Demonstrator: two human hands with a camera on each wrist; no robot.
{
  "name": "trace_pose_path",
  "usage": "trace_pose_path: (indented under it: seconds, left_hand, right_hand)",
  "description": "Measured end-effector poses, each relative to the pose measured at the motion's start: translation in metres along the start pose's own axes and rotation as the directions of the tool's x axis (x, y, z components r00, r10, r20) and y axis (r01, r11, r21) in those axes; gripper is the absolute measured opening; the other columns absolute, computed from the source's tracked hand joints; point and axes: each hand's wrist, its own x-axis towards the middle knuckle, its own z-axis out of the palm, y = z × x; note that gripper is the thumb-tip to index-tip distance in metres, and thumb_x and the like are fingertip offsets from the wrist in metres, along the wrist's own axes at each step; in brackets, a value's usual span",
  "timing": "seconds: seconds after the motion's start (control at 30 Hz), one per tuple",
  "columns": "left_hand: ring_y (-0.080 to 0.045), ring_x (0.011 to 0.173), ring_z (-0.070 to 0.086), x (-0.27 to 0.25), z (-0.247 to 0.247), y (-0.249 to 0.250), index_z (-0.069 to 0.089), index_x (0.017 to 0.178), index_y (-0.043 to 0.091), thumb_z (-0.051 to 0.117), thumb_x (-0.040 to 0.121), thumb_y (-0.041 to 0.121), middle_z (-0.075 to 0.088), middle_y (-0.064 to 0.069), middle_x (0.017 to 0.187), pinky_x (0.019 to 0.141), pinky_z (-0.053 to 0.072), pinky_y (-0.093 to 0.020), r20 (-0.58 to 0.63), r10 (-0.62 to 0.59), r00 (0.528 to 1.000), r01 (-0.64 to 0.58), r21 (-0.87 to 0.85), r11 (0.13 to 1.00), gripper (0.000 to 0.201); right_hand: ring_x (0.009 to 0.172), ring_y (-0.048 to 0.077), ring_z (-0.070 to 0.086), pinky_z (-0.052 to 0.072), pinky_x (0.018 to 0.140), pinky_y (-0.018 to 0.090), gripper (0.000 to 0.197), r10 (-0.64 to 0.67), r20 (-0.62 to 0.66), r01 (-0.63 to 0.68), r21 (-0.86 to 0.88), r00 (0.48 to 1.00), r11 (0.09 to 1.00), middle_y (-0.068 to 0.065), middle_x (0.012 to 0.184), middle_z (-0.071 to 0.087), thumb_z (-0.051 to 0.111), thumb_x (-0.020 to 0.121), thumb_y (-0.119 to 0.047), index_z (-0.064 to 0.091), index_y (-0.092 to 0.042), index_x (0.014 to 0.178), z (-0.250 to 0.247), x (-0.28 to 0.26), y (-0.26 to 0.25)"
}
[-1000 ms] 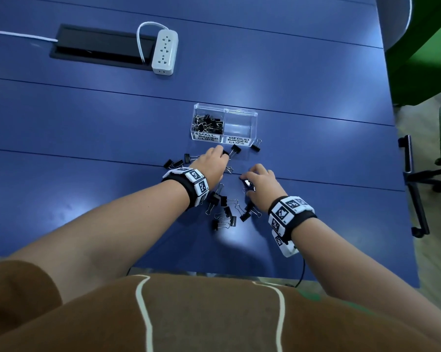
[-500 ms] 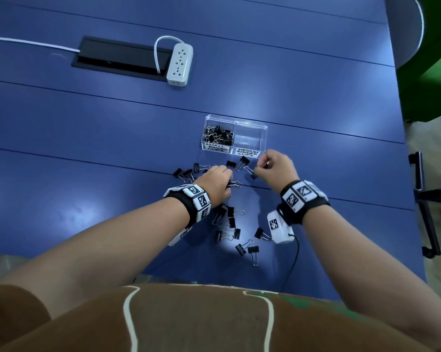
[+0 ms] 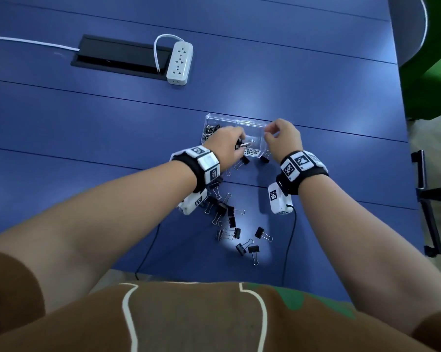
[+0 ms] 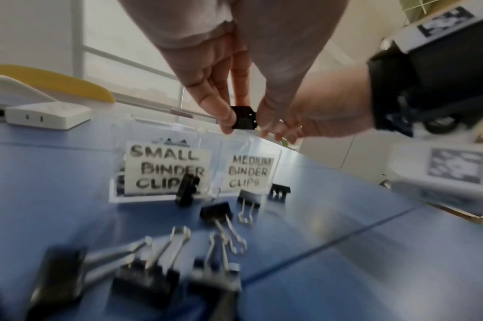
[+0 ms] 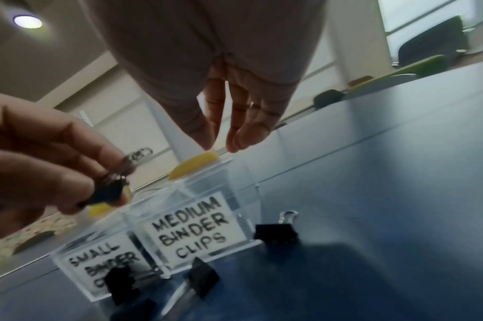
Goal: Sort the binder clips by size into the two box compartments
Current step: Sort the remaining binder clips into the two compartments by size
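We count one clear box point(image 3: 235, 122), two compartments; small clips point(image 3: 210, 130) fill left one. Left hand point(image 3: 227, 146) pinches one clip point(image 4: 243, 117) above box. Right hand point(image 3: 284, 138) hovers over right compartment, fingers relaxed, holding nothing. Roughly a dozen loose clips point(image 3: 230, 219) at 6 o'clock of box, on blue table point(image 3: 87, 123). One power strip point(image 3: 180, 63) at 11 o'clock.

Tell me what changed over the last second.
Both hands rose from the loose clips to the box. The left hand now pinches a clip above it; the right hand hovers over the medium compartment, apparently holding nothing. The power strip lies as before.
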Motion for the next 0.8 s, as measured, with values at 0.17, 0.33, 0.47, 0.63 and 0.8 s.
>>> trace_pose_path:
  seconds: [0.17, 0.33, 0.47, 0.63, 0.8]
  left_hand:
    - [-0.031, 0.100, 0.058, 0.034, -0.003, 0.010, 0.060, 0.108, 0.008, 0.057, 0.084, 0.011, 0.062, -0.015, 0.109, 0.085, 0.045, -0.034, 0.045, -0.005, 0.999, 0.002, 0.080, 0.997, 0.024]
    - [-0.031, 0.106, 0.056, 0.045, 0.007, 0.009, 0.058, 0.114, 0.010, 0.060, 0.087, 0.016, 0.057, -0.015, 0.116, 0.089, 0.044, -0.035, 0.086, -0.022, 0.996, 0.012, 0.116, 0.993, 0.027]
    - [-0.030, 0.103, 0.054, 0.029, 0.022, 0.004, 0.060, 0.104, 0.010, 0.062, 0.085, 0.017, 0.055, -0.013, 0.110, 0.092, 0.044, -0.038, 0.041, 0.078, 0.996, -0.082, 0.114, 0.990, 0.021]
    - [-0.033, 0.100, 0.056, -0.001, 0.056, -0.006, 0.060, 0.101, 0.010, 0.053, 0.083, 0.006, 0.056, -0.012, 0.110, 0.082, 0.052, -0.047, 0.232, 0.155, 0.960, -0.208, 0.227, 0.951, 0.020]
    - [-0.034, 0.115, 0.048, -0.017, 0.075, -0.017, 0.048, 0.127, 0.014, 0.053, 0.080, -0.003, 0.042, -0.010, 0.131, 0.083, 0.053, -0.052, 0.282, 0.031, 0.959, -0.127, 0.329, 0.936, 0.050]
  right_hand:
    - [0.103, 0.031, 0.057, 0.045, 0.086, 0.032, 0.027, 0.198, 0.154, -0.170, -0.174, 0.968, 0.970, 0.014, 0.120, 0.051, 0.056, 0.084, -0.014, 0.060, -0.015, 0.111, 0.013, -0.017, 0.033]
    - [0.101, 0.030, 0.052, 0.047, 0.087, 0.037, 0.025, 0.157, 0.199, -0.123, -0.173, 0.967, 0.977, 0.013, 0.114, 0.044, 0.069, 0.081, -0.023, 0.059, -0.010, 0.101, 0.023, -0.045, 0.054]
    - [0.097, 0.034, 0.052, 0.044, 0.084, 0.037, 0.018, 0.056, 0.199, -0.019, -0.186, 0.978, 0.982, 0.016, 0.107, 0.048, 0.062, 0.086, -0.016, 0.057, -0.003, 0.097, 0.019, -0.066, 0.064]
    - [0.090, 0.028, 0.056, 0.039, 0.079, 0.026, 0.011, 0.029, 0.224, -0.006, -0.105, 0.974, 0.994, 0.012, 0.097, 0.060, 0.061, 0.087, -0.017, 0.059, -0.007, 0.091, 0.007, -0.088, 0.067]
    - [0.068, 0.006, 0.053, 0.046, 0.073, 0.022, 0.020, 0.013, 0.307, -0.019, 0.019, 0.952, 1.000, -0.008, 0.075, 0.059, 0.061, 0.086, -0.014, 0.066, -0.021, 0.103, -0.009, -0.111, 0.067]
